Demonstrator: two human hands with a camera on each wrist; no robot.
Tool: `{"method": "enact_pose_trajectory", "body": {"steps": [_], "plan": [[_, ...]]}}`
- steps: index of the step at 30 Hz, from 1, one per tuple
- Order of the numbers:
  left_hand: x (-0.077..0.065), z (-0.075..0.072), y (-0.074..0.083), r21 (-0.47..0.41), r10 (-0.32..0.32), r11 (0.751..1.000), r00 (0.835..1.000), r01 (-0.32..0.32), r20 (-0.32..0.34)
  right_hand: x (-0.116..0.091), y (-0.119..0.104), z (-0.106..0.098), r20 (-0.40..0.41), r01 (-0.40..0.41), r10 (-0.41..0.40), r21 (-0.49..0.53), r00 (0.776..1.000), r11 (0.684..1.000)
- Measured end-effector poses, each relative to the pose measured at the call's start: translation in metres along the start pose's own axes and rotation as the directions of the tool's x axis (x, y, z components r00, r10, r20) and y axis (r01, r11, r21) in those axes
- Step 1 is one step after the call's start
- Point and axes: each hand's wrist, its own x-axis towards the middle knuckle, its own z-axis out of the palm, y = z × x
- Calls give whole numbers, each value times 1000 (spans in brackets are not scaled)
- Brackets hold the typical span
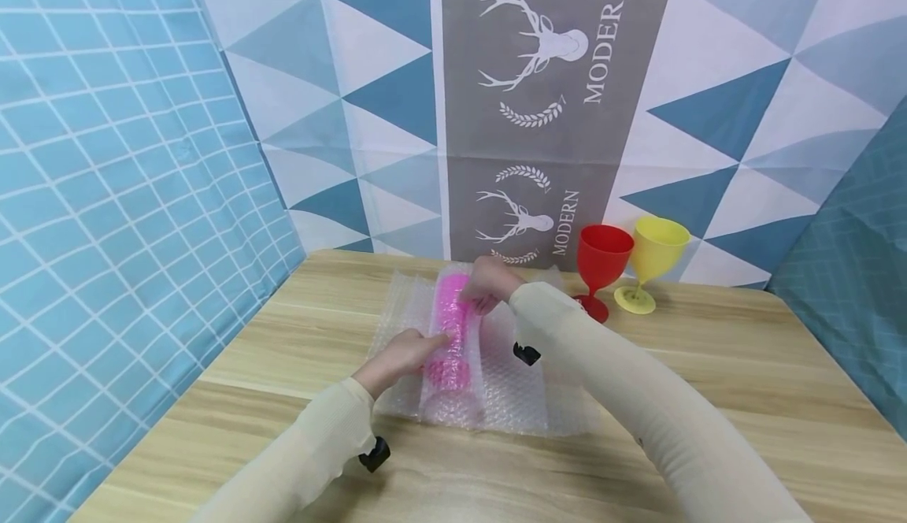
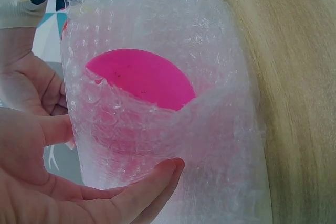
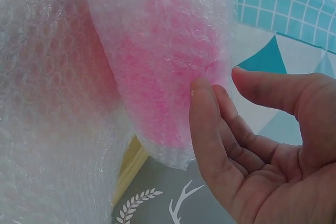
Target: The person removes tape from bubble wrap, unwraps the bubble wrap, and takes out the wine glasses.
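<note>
A pink plastic goblet [image 2: 144, 80] lies rolled in clear bubble wrap [image 1: 513, 389] on the table, showing pink through the layers. In the left wrist view, one round pink end is exposed at the mouth of the roll. My left hand [image 1: 405, 356] grips the roll from its left side, thumb on one side and fingers across the front. At the far end, my right hand [image 1: 490, 280] holds the roll's right side, its fingertips [image 3: 202, 90] against the wrap and the thumb at its edge. Loose wrap extends flat on both sides of the roll.
To the right of the wrap stand a red goblet [image 1: 604, 259] and a yellow goblet [image 1: 657, 247], close together near the back edge of the wooden table [image 1: 283, 428]. A patterned curtain [image 1: 383, 98] hangs behind, with a blue checked cloth [image 1: 106, 153] on the left.
</note>
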Motion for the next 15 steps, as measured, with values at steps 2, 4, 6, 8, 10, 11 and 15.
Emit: {"method": "enact_pose_trajectory", "body": {"steps": [2, 4, 6, 8, 10, 11, 15], "plan": [[0, 0, 0, 4, -4, 1000, 1000, 4, -3, 0, 0, 0, -1, 1, -1, 1, 1000, 1000], [0, 0, 0, 12, -3, 1000, 1000, 3, -4, 0, -1, 1, -4, 5, -4, 4, 1000, 1000], [0, 1, 0, 20, -3, 1000, 1000, 3, -7, 0, -1, 1, -5, 12, -12, 0, 1000, 1000], [1, 1, 0, 29, -2, 1000, 1000, 3, -9, 0, -2, 1, -8, 15, -15, 4, 1000, 1000], [1, 1, 0, 39, -1, 999, 1000, 1, -13, 1, -2, 2, -9, 14, -14, 3, 1000, 1000], [1, 1, 0, 42, -1, 999, 1000, 2, -15, 1, -3, 3, -10, 12, -12, 2, 1000, 1000], [1, 2, 1, 45, -3, 999, 1000, 4, -23, 3, -3, 5, -18, -7, 7, -2, 1000, 1000]]}}
